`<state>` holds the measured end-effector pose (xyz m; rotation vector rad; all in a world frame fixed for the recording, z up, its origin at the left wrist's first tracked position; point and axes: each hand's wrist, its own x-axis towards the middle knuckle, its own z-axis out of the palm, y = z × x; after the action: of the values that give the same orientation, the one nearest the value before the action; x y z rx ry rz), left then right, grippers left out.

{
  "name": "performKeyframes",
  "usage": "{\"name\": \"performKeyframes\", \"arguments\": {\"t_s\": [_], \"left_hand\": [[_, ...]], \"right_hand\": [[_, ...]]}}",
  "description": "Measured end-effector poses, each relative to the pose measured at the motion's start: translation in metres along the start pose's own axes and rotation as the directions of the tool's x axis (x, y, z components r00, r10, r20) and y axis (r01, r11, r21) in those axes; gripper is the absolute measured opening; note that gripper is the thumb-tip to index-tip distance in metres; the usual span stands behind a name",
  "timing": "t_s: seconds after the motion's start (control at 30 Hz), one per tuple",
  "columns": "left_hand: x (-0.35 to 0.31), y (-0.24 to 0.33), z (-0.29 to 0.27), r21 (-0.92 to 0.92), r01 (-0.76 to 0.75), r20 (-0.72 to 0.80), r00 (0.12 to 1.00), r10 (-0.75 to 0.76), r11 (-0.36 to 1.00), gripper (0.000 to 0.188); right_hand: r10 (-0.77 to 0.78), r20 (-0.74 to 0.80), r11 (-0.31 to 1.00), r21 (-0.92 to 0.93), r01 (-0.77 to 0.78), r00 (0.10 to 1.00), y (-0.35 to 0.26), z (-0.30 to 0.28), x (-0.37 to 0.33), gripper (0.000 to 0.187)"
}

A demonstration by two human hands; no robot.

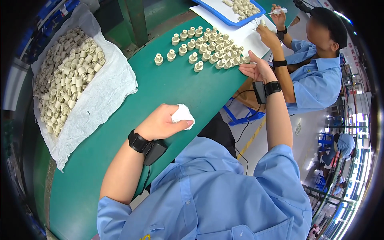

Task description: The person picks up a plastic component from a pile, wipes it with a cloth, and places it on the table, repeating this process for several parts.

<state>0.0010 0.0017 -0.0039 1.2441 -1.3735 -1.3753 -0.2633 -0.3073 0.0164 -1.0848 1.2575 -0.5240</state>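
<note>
My left hand (158, 123) is closed around a crumpled white cloth or tissue (183, 115), low over the table near its front edge. At the right end of a group of small cream plastic fittings (206, 55), my right hand (260, 69) is held with its fingers stretched out and palm showing. Its fingertips are beside the closest fittings; whether they touch cannot be made out. These fittings stand upright, spaced out on the left and packed tightly on the right. Each has a wide round base and a narrower top.
A white paper-like liner (116, 80) holds a big heap of loose cream pieces (74, 74) on the left of the green table (164, 86). Behind the fittings are white sheets and a blue tray (230, 24). A co-worker (316, 86) sits right, handling small items. Cables (245, 130) hang beside me.
</note>
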Motion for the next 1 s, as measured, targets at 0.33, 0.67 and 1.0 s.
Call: {"name": "performKeyframes", "arguments": {"t_s": [0.33,0.67,1.0], "left_hand": [[-0.001,0.003,-0.001,-0.069,-0.006,-0.010,1.000,0.005,0.998,0.019],[0.002,0.006,0.003,0.009,0.038,-0.003,0.999,-0.038,0.999,0.016],[0.000,0.006,0.004,0.010,0.006,-0.019,1.000,-0.006,1.000,0.016]], "right_hand": [[-0.014,0.080,0.996,-0.087,0.021,0.997,-0.002,0.003,0.006,0.065],[-0.008,0.071,1.000,0.015,0.007,0.997,0.003,-0.005,0.007,0.060],[-0.156,-0.131,0.987,-0.060,0.149,0.979,0.000,0.002,-0.013,0.046]]}}
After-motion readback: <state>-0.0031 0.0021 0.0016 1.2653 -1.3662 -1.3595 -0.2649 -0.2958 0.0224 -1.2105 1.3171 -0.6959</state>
